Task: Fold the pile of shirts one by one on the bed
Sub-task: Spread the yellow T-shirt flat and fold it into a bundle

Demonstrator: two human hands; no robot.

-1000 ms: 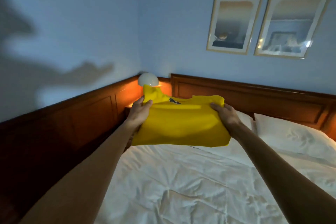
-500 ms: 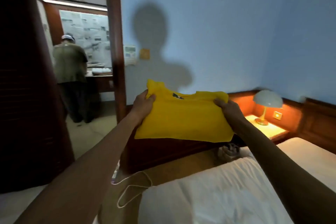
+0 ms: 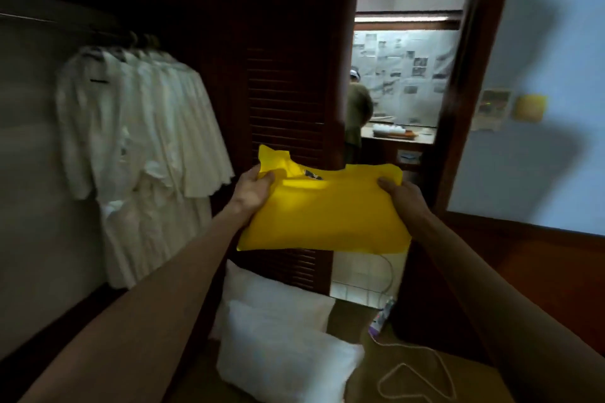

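Before the wardrobe now, not the bed, both hands — left [image 3: 252, 190], right [image 3: 401, 195] — still grip the folded yellow shirt [image 3: 324, 216].

The folded shirt [image 3: 324, 216] is bright yellow with a small dark mark at its collar. White garments [image 3: 137, 147] hang plain, two pillows [image 3: 281, 350] are white, the louvred door [image 3: 284, 108] dark brown, the wall [image 3: 537, 108] pale blue.

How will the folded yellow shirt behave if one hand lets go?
Likely floppy: the yellow shirt sags between the left hand and right hand. Probably light, since fingertip pinches hold it. The fold would probably drop open.
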